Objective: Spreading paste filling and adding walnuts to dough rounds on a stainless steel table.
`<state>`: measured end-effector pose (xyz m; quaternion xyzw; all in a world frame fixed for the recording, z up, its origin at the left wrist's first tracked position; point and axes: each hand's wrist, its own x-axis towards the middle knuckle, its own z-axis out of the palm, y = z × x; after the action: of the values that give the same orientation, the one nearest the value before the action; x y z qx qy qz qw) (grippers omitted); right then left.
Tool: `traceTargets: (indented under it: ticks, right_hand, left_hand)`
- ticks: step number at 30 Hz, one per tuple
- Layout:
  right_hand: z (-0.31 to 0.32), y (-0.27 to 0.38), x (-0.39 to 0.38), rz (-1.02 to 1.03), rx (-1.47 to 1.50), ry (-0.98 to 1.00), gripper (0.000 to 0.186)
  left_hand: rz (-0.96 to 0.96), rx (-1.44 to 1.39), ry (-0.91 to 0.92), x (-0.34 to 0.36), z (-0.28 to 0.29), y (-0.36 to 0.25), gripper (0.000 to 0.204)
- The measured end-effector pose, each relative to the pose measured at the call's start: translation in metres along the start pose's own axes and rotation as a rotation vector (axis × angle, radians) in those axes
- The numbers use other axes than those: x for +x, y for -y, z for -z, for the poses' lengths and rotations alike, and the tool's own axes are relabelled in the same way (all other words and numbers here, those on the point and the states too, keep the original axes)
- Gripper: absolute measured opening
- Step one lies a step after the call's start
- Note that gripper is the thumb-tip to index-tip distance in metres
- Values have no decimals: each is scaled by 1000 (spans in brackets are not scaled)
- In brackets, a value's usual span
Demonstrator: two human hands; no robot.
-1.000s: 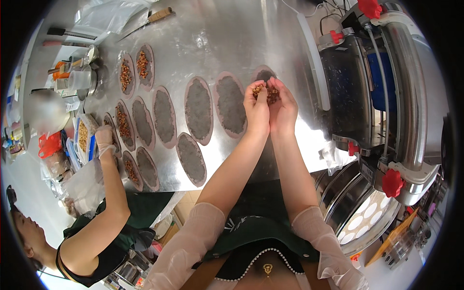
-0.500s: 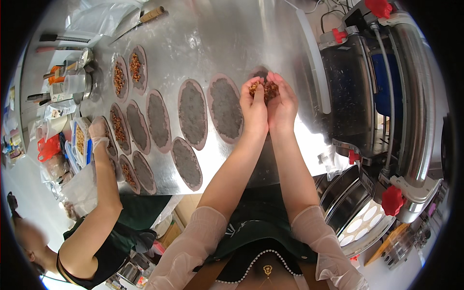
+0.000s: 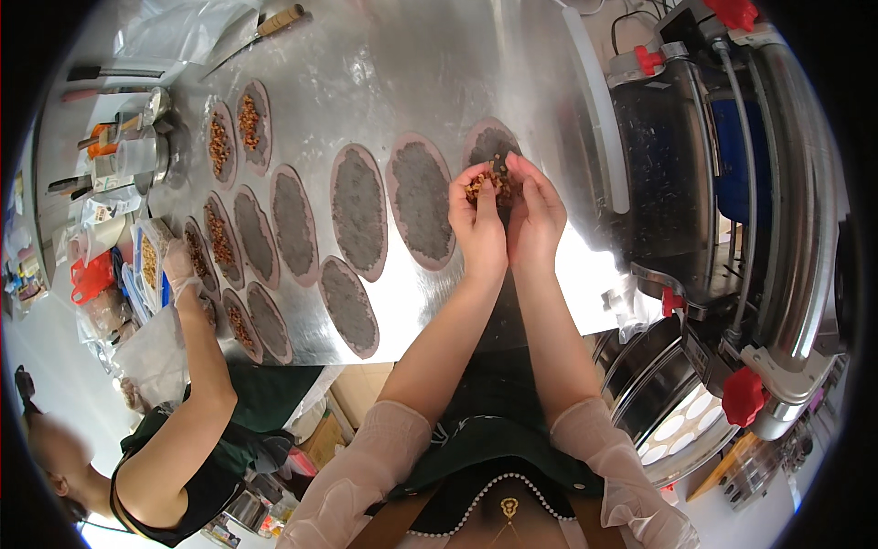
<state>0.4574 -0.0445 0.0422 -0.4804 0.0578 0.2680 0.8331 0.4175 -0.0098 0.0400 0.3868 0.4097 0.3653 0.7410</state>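
My left hand [image 3: 477, 220] and my right hand [image 3: 536, 220] are cupped side by side, wrists together, fingers curled around brown chopped nuts [image 3: 485, 189]. They hang over the near part of an oval dough sheet [image 3: 487, 137] with a pinkish rim and grey filling. A few bits show at the fingertips above that filling; whether they are falling cannot be made out. To the left lies a larger dough oval [image 3: 421, 201] spread with the same grey paste. Beyond it is another coated oval [image 3: 358, 210], with a shorter one [image 3: 348, 306] nearer me.
Further left, several ovals carry nut strips, such as one [image 3: 219, 146]. A co-worker's gloved hand [image 3: 180, 265] works there beside a nut tub [image 3: 151, 261]. A wooden-handled knife [image 3: 274, 23] lies at the back. A roller machine [image 3: 777, 201] with red knobs stands right.
My fingertips have spread apart and my hands sit slightly lower, uncovering more of the dough oval behind them. The co-worker's hand has moved slightly nearer and off a nut-topped oval.
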Motion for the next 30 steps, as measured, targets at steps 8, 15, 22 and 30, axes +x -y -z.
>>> traceTargets:
  ticks: [8, 15, 22, 30]
  right_hand:
    - [-16, 2, 34, 5, -39, 61, 28]
    - [-14, 2, 36, -4, -39, 111, 32]
    - [-15, 2, 38, 14, -6, 127, 34]
    - [-10, -1, 32, 35, -87, 133, 24]
  left_hand:
    - [-31, 11, 1, 22, -9, -6, 16]
    - [-17, -2, 4, 24, -9, -3, 15]
    - [-32, -19, -4, 29, -9, -3, 14]
    - [-24, -51, 38, 30, -7, -3, 15]
